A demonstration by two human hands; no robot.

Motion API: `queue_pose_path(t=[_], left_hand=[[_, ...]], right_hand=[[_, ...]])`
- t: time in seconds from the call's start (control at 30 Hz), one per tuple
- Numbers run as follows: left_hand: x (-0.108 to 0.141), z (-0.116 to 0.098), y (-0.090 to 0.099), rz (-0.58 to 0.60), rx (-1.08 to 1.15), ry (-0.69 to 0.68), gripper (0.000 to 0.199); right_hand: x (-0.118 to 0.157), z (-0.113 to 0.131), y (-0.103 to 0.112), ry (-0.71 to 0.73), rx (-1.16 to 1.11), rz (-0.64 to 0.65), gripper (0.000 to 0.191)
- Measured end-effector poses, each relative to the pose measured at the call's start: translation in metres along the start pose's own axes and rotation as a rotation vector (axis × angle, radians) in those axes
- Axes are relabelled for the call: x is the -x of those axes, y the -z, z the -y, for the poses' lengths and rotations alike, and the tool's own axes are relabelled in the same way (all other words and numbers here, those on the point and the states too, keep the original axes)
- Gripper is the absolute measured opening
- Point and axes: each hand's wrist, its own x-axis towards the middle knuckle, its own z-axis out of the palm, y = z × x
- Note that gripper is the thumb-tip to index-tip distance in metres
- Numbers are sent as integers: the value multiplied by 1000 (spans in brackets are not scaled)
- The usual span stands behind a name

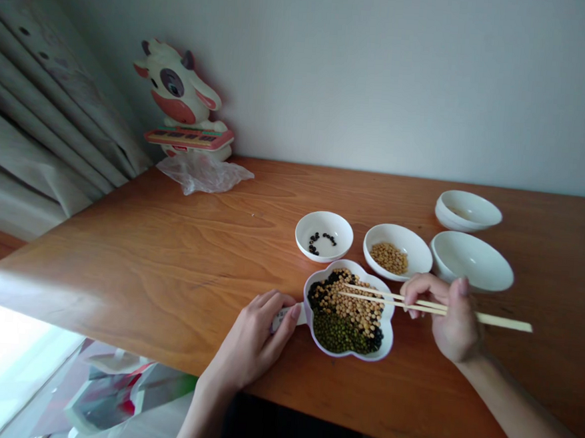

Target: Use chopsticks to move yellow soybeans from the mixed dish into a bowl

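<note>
With the dish handle (302, 315) steadied in the left grip (254, 342), chopsticks (508, 323) grasped in the right grip (454, 325) are best closed gently.

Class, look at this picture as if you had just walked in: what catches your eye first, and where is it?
Probably the flower-shaped dish near the table's front edge, with black, tan and green beans crowding it; the left hand holds its handle while the right hand points chopsticks into it. Next, the cow toy with a red keyboard, against the wall at the far left of the table.
</note>
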Motion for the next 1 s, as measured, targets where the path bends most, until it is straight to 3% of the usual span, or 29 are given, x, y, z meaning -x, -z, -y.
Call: queue_pose_path(t=[0.43,1.0], left_hand=[[1,1,1,-10,-7,-5,25],[0,1,1,10,11,6,25]], right_hand=[[0,4,-1,15,-42,-66,81],[0,0,-1,16,-29,6,80]])
